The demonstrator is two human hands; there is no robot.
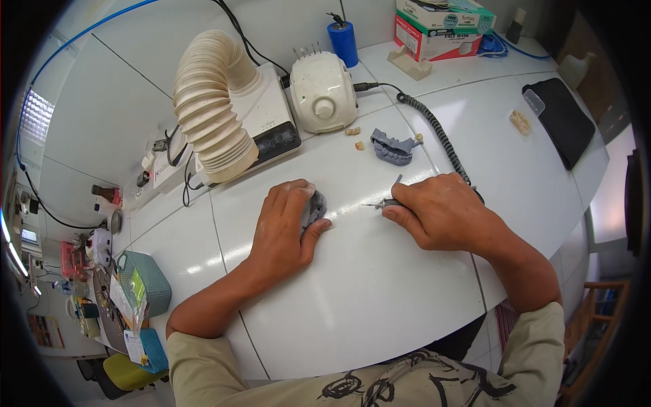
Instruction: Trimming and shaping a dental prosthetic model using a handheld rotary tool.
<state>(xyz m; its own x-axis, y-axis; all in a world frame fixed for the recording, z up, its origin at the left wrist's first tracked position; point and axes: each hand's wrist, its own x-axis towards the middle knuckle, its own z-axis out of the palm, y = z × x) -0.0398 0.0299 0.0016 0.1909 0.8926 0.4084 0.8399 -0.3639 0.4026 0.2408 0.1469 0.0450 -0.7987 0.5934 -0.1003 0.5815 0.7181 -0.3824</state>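
Wrapped around a grey dental model (316, 209) are the fingers of my left hand (279, 220); the hand covers much of the model, which is on or just above the white table. To its right, my right hand (437, 211) grips a rotary handpiece (387, 203), whose thin tip points left toward the model with a gap between them. A coiled black cord (441, 132) runs from behind that hand to a white control unit (324, 98). Farther back stands another grey dental model (393, 147), with small tooth-coloured pieces (354, 131) near it.
A ribbed suction hose (210, 108) curves down from a white box (271, 112) at the back left. Mask boxes (441, 30) and a blue cylinder (343, 44) stand at the back. A black pouch (561, 119) lies far right; a teal basket (146, 281) is at left.
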